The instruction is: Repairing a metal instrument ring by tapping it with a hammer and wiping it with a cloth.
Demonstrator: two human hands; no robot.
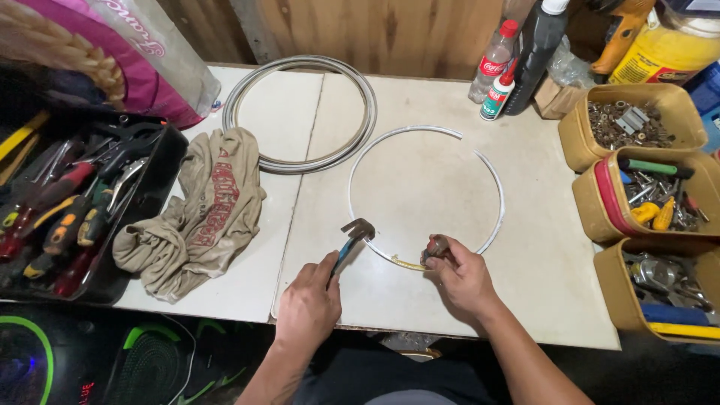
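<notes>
Gripping pliers point(351, 241) in the left hand point(309, 304), right hand point(461, 276) fingers pinch the white ring point(491, 176) at its near edge.

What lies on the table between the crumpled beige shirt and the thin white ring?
In the head view, only the left hand with its blue-handled pliers sits near that gap; otherwise bare table separates the shirt from the white ring.

White worktop point(450, 300), wooden plank wall point(390, 30) behind, probably dim floor below
</notes>
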